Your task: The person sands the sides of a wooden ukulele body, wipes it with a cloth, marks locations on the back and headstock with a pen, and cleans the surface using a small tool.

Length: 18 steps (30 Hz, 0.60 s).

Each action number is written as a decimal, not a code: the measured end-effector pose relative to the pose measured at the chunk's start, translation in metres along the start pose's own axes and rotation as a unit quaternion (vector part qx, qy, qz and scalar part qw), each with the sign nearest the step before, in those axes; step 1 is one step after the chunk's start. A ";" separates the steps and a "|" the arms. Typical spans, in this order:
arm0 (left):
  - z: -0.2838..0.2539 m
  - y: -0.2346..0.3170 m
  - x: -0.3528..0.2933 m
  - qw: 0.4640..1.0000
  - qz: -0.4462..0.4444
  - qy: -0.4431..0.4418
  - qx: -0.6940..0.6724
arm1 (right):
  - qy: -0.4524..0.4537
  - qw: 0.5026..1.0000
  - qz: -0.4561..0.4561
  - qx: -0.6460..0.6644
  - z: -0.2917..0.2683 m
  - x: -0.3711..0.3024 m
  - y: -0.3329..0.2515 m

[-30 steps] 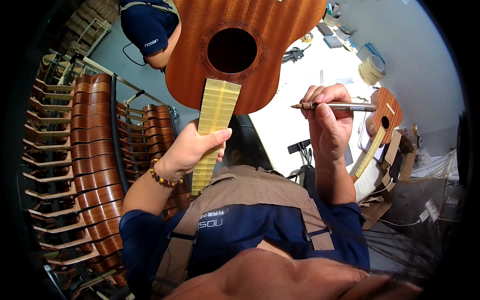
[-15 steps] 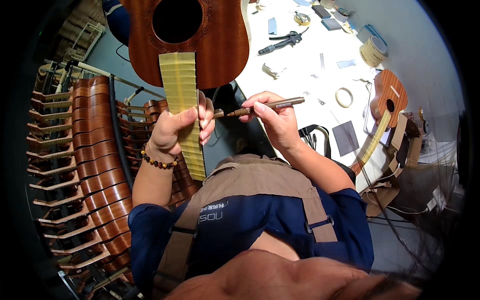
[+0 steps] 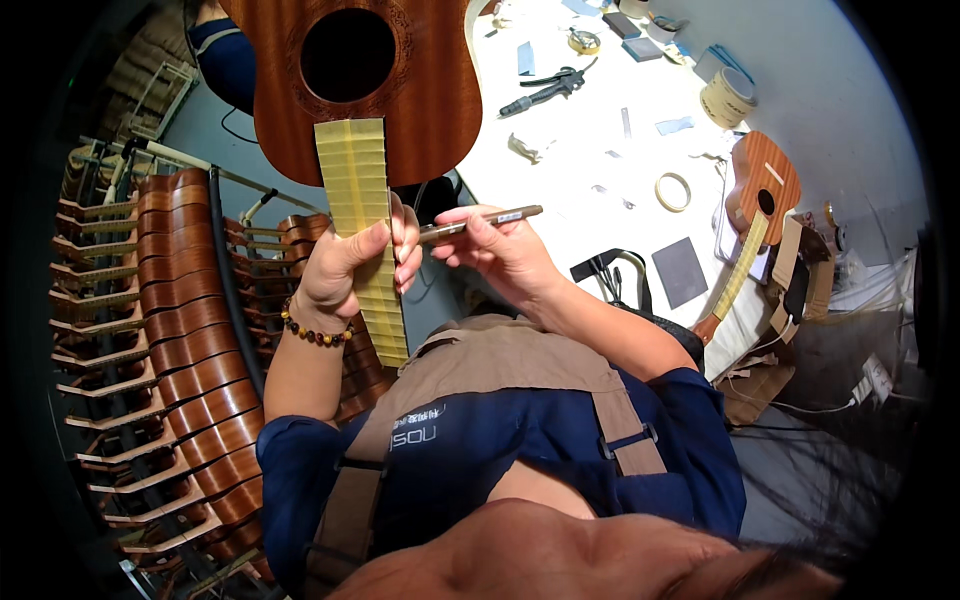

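My left hand (image 3: pixel 334 268), with a beaded bracelet at its wrist, is closed round the neck of a brown ukulele (image 3: pixel 437 120). Yellowish masking tape (image 3: pixel 352 190) covers the fretboard, and the body with its round sound hole points away from me. In my right hand (image 3: pixel 512 262) is a slim brown marker pen (image 3: pixel 517 214), pinched between thumb and fingers. The pen's left end meets the fingertips of my left hand beside the neck. Whether its cap is fully seated there, I cannot tell.
On the left stands a rack of ukulele bodies (image 3: pixel 185 290). The white worktable (image 3: pixel 580 200) bears an air blow gun (image 3: pixel 548 88), a tape roll (image 3: pixel 673 192), a dark sheet (image 3: pixel 680 272) and a second taped ukulele (image 3: pixel 745 195). Someone's dark blue clothing (image 3: pixel 225 65) shows behind, far left.
My right hand has moved left with the marker pen, closing the gap to the cap at my left fingertips. The pen's dark tip no longer shows. My left hand keeps its hold on the neck.
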<state>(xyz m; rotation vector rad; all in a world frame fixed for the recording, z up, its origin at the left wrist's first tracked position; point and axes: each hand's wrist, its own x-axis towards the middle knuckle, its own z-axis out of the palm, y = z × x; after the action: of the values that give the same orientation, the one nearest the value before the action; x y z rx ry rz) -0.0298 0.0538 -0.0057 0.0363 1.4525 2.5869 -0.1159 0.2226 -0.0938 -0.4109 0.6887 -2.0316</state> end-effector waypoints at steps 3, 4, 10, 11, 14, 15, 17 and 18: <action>-0.001 -0.002 -0.002 1.000 0.004 0.014 0.011 | 0.006 0.999 0.010 0.046 0.007 -0.002 0.003; -0.001 -0.002 -0.002 1.000 0.005 0.021 0.016 | 0.004 0.999 0.010 0.049 0.008 -0.001 0.003; -0.006 -0.008 -0.001 0.999 -0.004 0.027 0.028 | -0.001 0.996 -0.018 0.085 0.002 0.003 0.011; -0.007 -0.011 0.002 0.999 -0.008 0.026 0.024 | 0.013 0.996 -0.018 0.089 0.002 0.003 0.011; -0.012 -0.012 0.004 0.999 -0.002 0.016 0.049 | 0.013 0.995 -0.025 0.100 -0.006 0.007 0.014; -0.016 -0.012 0.002 0.998 -0.008 0.026 0.048 | 0.005 0.993 -0.040 0.112 -0.011 0.009 0.013; -0.018 -0.012 0.001 0.996 0.004 0.044 0.080 | 0.027 0.993 -0.091 0.066 -0.038 0.013 0.007; -0.017 -0.011 0.002 0.995 0.001 0.052 0.091 | 0.086 0.989 -0.107 -0.061 -0.057 0.015 -0.004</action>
<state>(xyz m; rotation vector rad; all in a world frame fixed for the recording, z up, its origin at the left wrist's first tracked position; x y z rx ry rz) -0.0319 0.0455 -0.0239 -0.0737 1.7210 2.4828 -0.1564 0.2290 -0.1356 -0.3964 0.9102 -2.2530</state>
